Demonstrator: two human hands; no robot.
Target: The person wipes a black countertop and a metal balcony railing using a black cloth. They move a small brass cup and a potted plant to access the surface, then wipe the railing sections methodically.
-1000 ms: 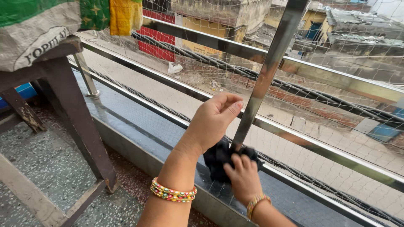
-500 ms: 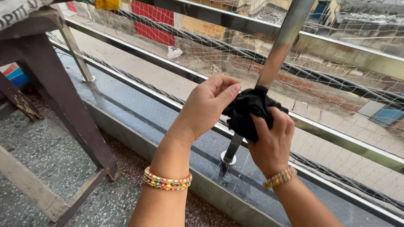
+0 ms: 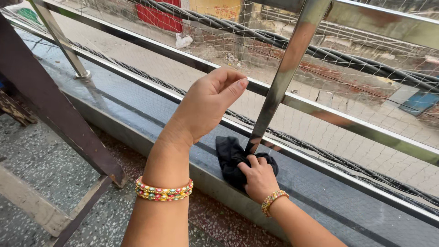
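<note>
My right hand [image 3: 258, 176] grips a bunched black cloth [image 3: 230, 158] and presses it around the foot of a slanted steel post [image 3: 286, 73], on the dark ledge [image 3: 137, 107]. My left hand [image 3: 206, 105] is higher up, with its fingers curled over the lower horizontal steel rail [image 3: 329, 114] just left of the post and its thumb lying along the top. A beaded bangle sits on each wrist.
Mesh netting [image 3: 366, 142] and thick black cables [image 3: 347, 57] run behind the railing. A dark wooden stand leg [image 3: 59, 119] slants at the left over the speckled floor [image 3: 41, 160]. A second steel post [image 3: 64, 41] stands at the far left.
My right hand slid the black cloth down the post from mid-height to its base. My left hand stayed on the rail.
</note>
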